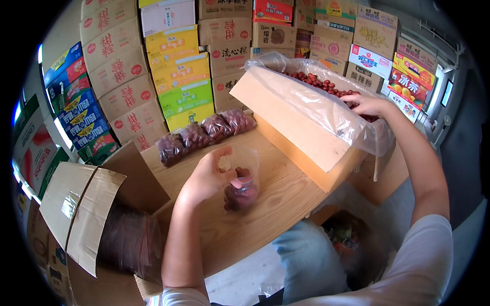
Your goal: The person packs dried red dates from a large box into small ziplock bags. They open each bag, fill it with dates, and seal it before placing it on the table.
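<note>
My left hand (214, 174) holds the mouth of a clear plastic bag (250, 158) over the wooden table; dark red fruits, which look like dried jujubes, lie in its lower part. My right hand (361, 104) reaches into a large cardboard box (291, 126) lined with a clear plastic sheet, at the edge of a heap of red jujubes (319, 85). Its fingertips are partly among the fruit, and whether they grip any cannot be told. Several filled clear bags (195, 135) stand in a row at the back of the table.
An opened cardboard box (82, 206) at the left holds plastic-wrapped dark contents (126, 237). Stacked cartons (176, 72) rise behind the wooden table (283, 187). Below its right edge, near my knee, stands an open container (344, 233) with mixed items.
</note>
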`<state>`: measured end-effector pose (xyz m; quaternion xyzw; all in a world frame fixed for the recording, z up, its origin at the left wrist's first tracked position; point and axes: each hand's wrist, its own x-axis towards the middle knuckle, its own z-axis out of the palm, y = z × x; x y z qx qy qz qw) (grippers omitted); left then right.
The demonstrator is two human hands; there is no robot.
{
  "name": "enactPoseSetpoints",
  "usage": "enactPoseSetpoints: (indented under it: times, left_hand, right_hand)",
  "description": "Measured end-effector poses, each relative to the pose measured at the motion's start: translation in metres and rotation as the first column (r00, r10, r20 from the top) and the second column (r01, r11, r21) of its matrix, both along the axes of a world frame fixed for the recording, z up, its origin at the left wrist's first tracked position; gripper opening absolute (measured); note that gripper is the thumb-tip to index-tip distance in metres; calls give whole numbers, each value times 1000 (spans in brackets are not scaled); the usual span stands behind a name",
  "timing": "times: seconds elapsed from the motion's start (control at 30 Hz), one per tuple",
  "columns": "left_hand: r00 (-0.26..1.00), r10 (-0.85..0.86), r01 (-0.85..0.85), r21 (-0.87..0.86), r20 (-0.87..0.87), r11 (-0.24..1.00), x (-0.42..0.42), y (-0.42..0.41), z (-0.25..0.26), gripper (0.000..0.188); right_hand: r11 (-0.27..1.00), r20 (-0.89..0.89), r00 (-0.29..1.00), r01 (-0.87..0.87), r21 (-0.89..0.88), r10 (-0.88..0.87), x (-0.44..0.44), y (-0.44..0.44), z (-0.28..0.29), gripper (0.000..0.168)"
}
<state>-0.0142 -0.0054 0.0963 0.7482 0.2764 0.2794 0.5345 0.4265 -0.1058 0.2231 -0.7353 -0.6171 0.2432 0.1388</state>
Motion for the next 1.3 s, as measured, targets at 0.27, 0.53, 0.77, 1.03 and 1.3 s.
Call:
enactPoseSetpoints:
  times: [0.27, 0.53, 0.77, 1.03, 1.3]
  left_hand:
    - [1000, 11, -10, 23, -16, 1000, -1, -2, 5, 53]
    - [999, 10, -8, 37, -41, 999, -1, 0, 3, 57]
    - [1000, 7, -7, 14, -7, 1000, 2, -2, 4, 54]
    - [1000, 3, -2, 69, -16, 998, -3, 1, 2, 58]
    - [1000, 12, -11, 39, -23, 999, 0, -3, 6, 58]
  right_hand:
    - [970, -345, 938, -95, -224, 12, -8, -17, 24, 94]
    - [997, 54, 998, 32, -67, -28, -7, -9, 1, 100]
    - [999, 21, 1000, 24, -40, -23, 17, 10, -13, 97]
    - [989, 159, 981, 125, -78, -111, -42, -2, 6, 91]
    - [986, 235, 972, -56, 159, 17, -17, 6, -13, 77]
